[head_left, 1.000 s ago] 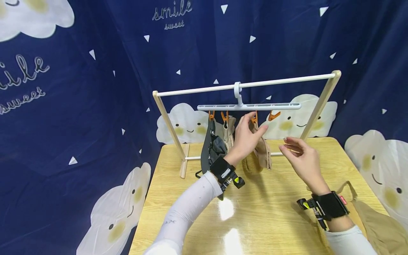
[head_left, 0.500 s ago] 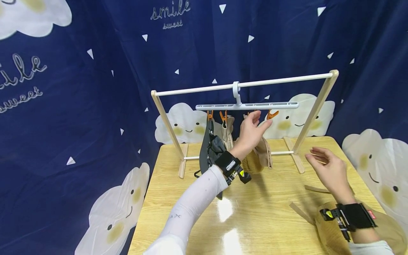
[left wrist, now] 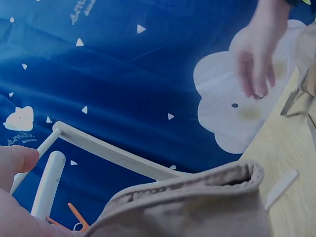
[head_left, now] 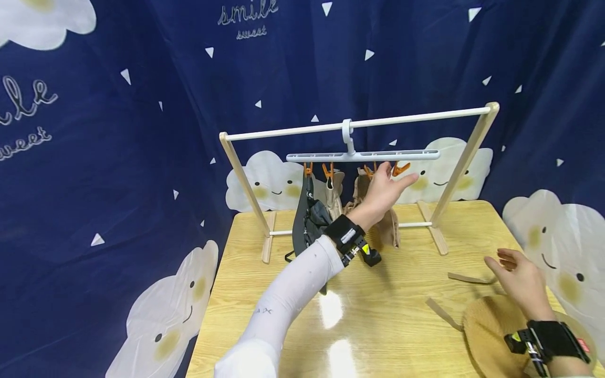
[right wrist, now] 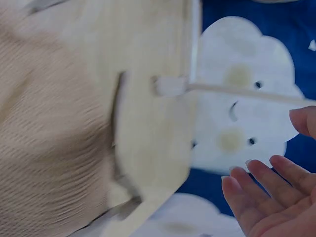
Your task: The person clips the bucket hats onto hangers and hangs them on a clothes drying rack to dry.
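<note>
My left hand (head_left: 382, 190) is raised beneath the white hanger bar (head_left: 406, 156), thumb spread, with its fingertips beside an orange clip (head_left: 400, 169) at the bar's right end. Just below that hand hangs a tan hat (head_left: 390, 229), whose folded brim fills the bottom of the left wrist view. Farther left, a dark hat (head_left: 300, 220) and a beige hat (head_left: 333, 198) hang from orange clips. My right hand (head_left: 523, 281), fingers loosely bent and holding nothing, is over a woven straw hat (head_left: 491, 326) with tan ties, on the table at the right.
The hanger hooks over the white rail (head_left: 425, 116) of a wooden-legged rack standing on the table (head_left: 378, 325). One rack leg (head_left: 465, 163) rises between my two hands. A dark blue curtain (head_left: 283, 68) with clouds closes off the back and sides.
My right hand has moved right and toward me, from beside the rack to over the straw hat. My left hand has slid right along the hanger, from the tan hat's clip toward the rightmost clip.
</note>
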A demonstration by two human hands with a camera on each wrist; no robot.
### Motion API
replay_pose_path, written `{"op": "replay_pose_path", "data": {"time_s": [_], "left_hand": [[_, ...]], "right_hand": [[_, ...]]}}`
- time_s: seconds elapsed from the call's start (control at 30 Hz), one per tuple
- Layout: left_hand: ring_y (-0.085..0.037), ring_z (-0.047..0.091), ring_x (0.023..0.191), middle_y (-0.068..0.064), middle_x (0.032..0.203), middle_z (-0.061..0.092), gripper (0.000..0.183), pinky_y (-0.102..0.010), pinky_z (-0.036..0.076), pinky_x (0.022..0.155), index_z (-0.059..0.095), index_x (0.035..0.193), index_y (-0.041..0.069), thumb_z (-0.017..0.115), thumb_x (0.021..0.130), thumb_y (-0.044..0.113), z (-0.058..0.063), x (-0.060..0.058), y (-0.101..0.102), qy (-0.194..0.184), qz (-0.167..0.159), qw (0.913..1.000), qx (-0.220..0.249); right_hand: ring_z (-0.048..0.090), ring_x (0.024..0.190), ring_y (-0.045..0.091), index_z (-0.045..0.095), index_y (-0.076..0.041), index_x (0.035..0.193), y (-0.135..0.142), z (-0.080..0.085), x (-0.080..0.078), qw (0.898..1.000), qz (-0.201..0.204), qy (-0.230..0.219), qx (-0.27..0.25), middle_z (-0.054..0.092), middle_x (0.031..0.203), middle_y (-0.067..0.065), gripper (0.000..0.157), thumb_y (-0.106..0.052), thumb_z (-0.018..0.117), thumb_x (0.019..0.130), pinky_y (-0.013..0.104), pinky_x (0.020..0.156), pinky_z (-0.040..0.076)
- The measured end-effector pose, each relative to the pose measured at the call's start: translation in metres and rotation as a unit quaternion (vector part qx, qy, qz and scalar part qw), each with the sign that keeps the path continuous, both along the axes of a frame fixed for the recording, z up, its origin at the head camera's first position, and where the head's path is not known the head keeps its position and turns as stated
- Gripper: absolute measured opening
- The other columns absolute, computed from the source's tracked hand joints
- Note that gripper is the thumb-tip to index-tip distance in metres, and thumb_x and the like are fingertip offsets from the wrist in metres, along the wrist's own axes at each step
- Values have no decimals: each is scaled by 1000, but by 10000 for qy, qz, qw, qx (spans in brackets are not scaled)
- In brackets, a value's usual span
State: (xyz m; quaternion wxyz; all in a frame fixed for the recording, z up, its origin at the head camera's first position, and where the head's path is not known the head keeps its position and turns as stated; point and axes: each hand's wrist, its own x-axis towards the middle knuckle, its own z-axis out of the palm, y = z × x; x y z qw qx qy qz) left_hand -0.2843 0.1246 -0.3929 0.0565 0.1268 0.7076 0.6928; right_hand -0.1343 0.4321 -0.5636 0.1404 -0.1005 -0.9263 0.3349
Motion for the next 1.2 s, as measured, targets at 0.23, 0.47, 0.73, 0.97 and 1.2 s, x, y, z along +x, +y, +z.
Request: {"op": "replay_pose_path", "data": {"time_s": [0.23,0.47,0.73,0.97,1.2], "left_hand": [[-20,44,146,-6,156,48,78,-36,38,118,39,156,8,78,94,34,4,-2,6,-599,29,9982,-15],[-17,45,143,-1,147,50,65,-32,37,116,44,146,16,80,92,19,8,-6,23,-850,175,9933,762],[-8,57,120,10,119,62,38,-21,43,101,60,115,18,79,87,-1,6,-16,43,-574,434,9862,1493],[-5,56,112,10,118,59,30,-21,44,98,62,112,16,79,89,3,4,-19,42,-625,437,9881,1337],[-2,52,97,10,115,56,26,-22,42,98,61,109,15,77,90,7,-3,-22,39,-686,401,9895,1208]], "right_hand": [[46,118,67,42,23,140,30,-29,8,9968,-95,-768,192,45,134,52,71,-36,60,105,71,90,41],[43,115,71,29,29,143,64,-58,17,9885,-140,-1447,415,36,133,56,88,-45,59,103,75,90,41],[39,119,71,21,30,145,82,-81,26,9632,-669,-2567,439,33,131,56,117,-63,68,91,76,96,41],[20,137,72,1,17,156,83,-92,23,9237,-1163,-3649,70,18,150,51,138,-81,64,82,81,109,21],[26,130,73,27,15,150,76,-96,14,9188,-868,-3804,600,28,138,54,130,-85,66,78,86,106,16]]}}
